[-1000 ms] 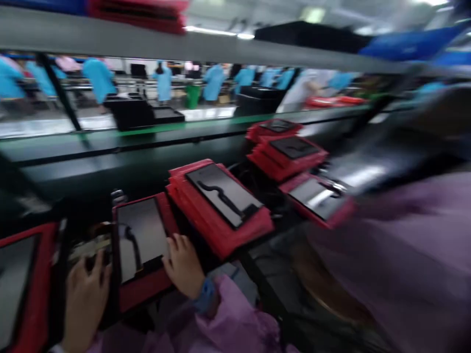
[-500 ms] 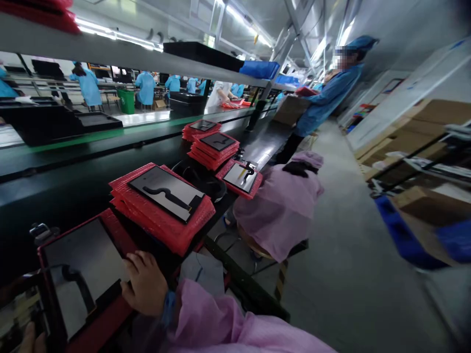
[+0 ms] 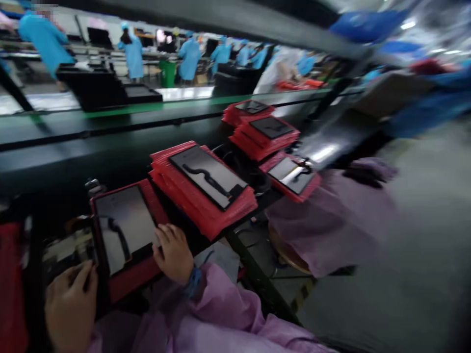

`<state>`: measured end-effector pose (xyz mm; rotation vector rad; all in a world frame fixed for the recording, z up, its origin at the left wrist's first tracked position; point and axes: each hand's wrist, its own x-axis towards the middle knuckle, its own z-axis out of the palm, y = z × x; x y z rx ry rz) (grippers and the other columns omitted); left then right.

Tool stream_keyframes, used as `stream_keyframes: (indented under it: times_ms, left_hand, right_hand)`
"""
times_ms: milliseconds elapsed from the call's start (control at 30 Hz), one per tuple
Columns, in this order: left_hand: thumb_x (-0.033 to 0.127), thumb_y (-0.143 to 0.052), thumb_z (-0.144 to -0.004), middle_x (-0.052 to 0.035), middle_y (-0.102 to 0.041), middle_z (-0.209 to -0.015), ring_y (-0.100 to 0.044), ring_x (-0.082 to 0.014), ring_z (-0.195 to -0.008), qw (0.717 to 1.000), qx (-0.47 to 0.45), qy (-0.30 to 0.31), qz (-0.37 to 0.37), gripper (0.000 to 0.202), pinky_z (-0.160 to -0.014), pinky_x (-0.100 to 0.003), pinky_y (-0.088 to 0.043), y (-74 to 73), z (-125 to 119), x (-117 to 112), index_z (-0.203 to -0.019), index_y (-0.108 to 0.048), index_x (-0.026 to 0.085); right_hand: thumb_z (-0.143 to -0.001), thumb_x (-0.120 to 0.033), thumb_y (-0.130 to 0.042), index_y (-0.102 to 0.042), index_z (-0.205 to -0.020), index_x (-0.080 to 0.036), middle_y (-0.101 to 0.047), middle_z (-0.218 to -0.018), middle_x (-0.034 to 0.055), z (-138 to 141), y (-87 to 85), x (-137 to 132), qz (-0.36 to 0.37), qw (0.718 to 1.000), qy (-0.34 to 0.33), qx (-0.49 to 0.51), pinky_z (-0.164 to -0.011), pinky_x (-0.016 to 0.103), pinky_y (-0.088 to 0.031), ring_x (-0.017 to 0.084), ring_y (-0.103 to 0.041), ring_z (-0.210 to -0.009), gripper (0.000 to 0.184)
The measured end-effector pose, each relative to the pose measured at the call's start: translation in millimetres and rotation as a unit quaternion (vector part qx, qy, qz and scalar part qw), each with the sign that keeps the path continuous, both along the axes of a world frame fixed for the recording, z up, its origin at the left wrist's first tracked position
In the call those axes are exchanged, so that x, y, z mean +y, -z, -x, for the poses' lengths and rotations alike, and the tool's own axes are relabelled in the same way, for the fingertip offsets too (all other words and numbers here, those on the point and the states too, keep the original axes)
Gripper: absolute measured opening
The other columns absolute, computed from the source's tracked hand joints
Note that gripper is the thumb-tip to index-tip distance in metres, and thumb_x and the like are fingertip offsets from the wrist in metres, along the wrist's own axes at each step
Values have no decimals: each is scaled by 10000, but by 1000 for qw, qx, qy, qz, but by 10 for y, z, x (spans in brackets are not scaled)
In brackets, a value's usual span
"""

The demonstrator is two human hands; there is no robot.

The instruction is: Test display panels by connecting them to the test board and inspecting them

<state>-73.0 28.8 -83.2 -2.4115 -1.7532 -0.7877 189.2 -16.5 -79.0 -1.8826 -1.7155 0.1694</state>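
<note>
A display panel with a black flex cable lies back side up on a red padded sheet in front of me. My right hand rests its fingers on the panel's right edge, stretched out and somewhat apart. To the left of the panel is a blurred circuit board fixture. Over its near edge my left hand has thumb and forefinger brought together; anything between them is too small to make out. A small metal part sits at the panel's top left corner.
Beyond the panel stands a stack of red padded bags with another panel on top. More red stacks follow along the bench. A person in a pink coat sits at right. Red material lies far left.
The view has swung left, so everything appears further right. My left hand, earlier just at the frame's edge, now shows fully by the fixture. My right hand stays on the panel's edge.
</note>
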Motion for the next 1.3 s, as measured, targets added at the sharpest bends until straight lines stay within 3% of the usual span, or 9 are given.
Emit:
stream_keyframes:
  times_ms: [67,133,267,333,500,700,1033,1300]
  left_hand:
    - [363,-429,-1014,-160,-660,-1009,-607,-327,-978,998,36,-43,-14,392,-912,-465,-491,-202,-172,-107,-1060,-758,155]
    - [338,-445,-1017,-150,-678,-1015,-619,-309,-975,997,47,-59,-2,360,-916,-439,-498,-300,-299,-164,-1062,-752,156]
    - [328,-471,-1014,-164,-670,-1074,-622,-323,-1014,984,87,-146,59,341,-897,-442,-495,-330,-415,-254,-1192,-683,129]
    - [361,-448,-1029,-184,-655,-1113,-615,-335,-1046,978,106,-161,83,386,-897,-445,-485,-346,-462,-293,-1254,-638,113]
    - [417,-446,-1034,-190,-628,-1186,-602,-337,-1074,970,121,-159,136,454,-874,-434,-465,-398,-554,-303,-1370,-565,137]
    - [354,-458,-1028,-136,-624,-1106,-593,-310,-1012,967,162,-120,154,479,-842,-413,-446,-409,-546,-299,-1485,-513,222]
    - [276,-446,-1033,-116,-613,-1084,-595,-286,-981,968,175,-113,144,463,-847,-407,-437,-439,-559,-302,-1481,-563,292]
    - [240,-444,-1022,-124,-618,-1081,-611,-286,-984,968,175,-114,142,459,-842,-406,-450,-453,-554,-318,-1456,-594,248]
  right_hand:
    - [-1006,-311,-477,-596,-1403,-138,-609,-1439,124,-12,10,-66,5,1000,-4,-5,-1181,456,-381,268,-471,-1357,449]
    - [-1017,-305,-434,-616,-1373,-125,-614,-1427,141,-35,45,-125,-11,1000,-1,-11,-1171,471,-373,280,-480,-1339,438]
    - [-1026,-348,-418,-633,-1329,-148,-634,-1387,146,-107,123,-209,-41,999,-9,-16,-1130,495,-391,291,-504,-1300,422]
    - [-1026,-377,-426,-631,-1325,-152,-641,-1368,153,-142,130,-244,-48,999,-13,-22,-1109,509,-406,304,-513,-1288,428]
    - [-1016,-391,-443,-634,-1332,-169,-644,-1361,159,-186,86,-313,-45,999,-15,-20,-1094,546,-423,329,-529,-1284,431]
    - [-1016,-397,-451,-636,-1323,-149,-640,-1367,169,-181,60,-336,-35,999,-16,-25,-1089,557,-429,347,-528,-1285,436]
    - [-1004,-386,-443,-613,-1352,-181,-624,-1369,163,-167,35,-336,-24,1000,-14,-10,-1109,557,-405,330,-511,-1302,439]
    - [-1011,-401,-440,-594,-1365,-160,-619,-1370,167,-160,42,-316,-23,1000,-15,14,-1123,552,-392,327,-481,-1309,455]
